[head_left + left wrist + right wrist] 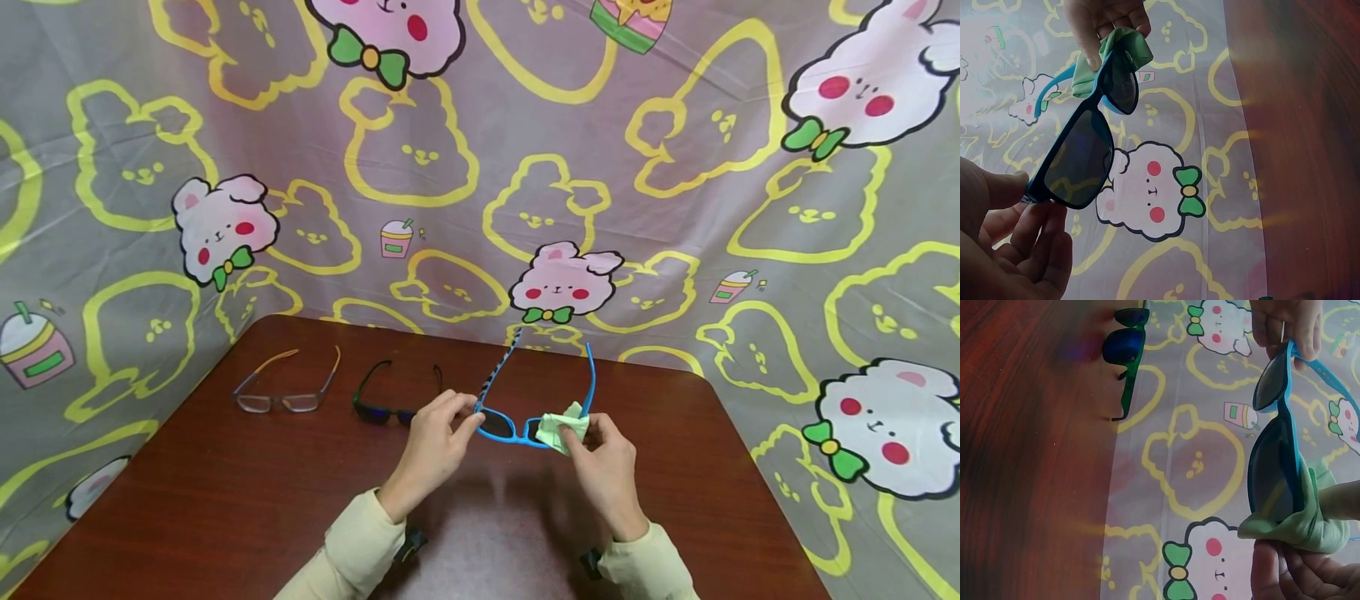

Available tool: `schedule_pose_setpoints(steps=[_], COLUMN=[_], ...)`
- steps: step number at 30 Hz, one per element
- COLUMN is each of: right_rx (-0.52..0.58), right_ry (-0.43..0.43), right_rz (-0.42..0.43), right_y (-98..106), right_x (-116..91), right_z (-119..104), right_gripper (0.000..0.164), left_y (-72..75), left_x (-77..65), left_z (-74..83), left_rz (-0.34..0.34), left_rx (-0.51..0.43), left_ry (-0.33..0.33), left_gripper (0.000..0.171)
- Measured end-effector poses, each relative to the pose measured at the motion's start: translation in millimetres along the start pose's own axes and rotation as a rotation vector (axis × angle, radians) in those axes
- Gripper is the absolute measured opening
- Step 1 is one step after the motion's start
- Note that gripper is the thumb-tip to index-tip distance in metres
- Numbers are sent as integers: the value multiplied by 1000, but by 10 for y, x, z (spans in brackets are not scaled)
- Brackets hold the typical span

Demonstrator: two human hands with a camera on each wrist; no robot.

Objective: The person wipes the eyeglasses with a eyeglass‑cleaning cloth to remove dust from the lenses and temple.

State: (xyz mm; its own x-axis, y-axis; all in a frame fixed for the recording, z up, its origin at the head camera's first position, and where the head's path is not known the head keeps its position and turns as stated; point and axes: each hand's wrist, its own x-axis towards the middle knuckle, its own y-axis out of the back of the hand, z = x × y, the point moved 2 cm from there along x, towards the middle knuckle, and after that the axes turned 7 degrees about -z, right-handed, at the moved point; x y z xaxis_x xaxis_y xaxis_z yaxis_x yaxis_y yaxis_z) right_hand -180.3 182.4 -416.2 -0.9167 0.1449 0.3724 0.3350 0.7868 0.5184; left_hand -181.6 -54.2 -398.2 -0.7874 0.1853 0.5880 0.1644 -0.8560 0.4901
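Blue-framed sunglasses (517,438) with dark lenses are held up above the table, temples unfolded and pointing away. My left hand (432,450) pinches their left hinge corner between thumb and fingers. At the other end, my right hand (609,468) grips a light green cloth (558,429) folded around the right lens. In the right wrist view the cloth (1300,528) wraps the outer end of that lens, thumb on one side and fingers on the other. The left wrist view shows the left lens (1082,164) uncovered.
Dark sunglasses (382,414) with bluish lenses stand on the brown table (247,500), left of my left hand and partly behind it. Farther left are clear eyeglasses (279,403) with orange-tipped temples. A patterned curtain (450,167) rises behind the table and along its sides.
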Motion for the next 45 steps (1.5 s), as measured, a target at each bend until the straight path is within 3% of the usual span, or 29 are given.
schedule_pose_setpoints(steps=[10,19,27,45], right_rx=[-9,-54,-78,-117], right_ry=[10,2,-2,26], right_rz=[19,-4,6,50], right_y=[13,14,46,93], right_x=[5,28,51,71], right_z=[-10,15,23,37], right_gripper=[17,13,14,16], left_y=[-9,-40,-34,-36], left_x=[-7,-19,-22,-53], left_z=[-20,-31,-14,6], left_rz=[-8,-31,-74,-131], left_rx=[2,104,148,157], left_ry=[12,-36,16,26], left_gripper=[10,12,11,10])
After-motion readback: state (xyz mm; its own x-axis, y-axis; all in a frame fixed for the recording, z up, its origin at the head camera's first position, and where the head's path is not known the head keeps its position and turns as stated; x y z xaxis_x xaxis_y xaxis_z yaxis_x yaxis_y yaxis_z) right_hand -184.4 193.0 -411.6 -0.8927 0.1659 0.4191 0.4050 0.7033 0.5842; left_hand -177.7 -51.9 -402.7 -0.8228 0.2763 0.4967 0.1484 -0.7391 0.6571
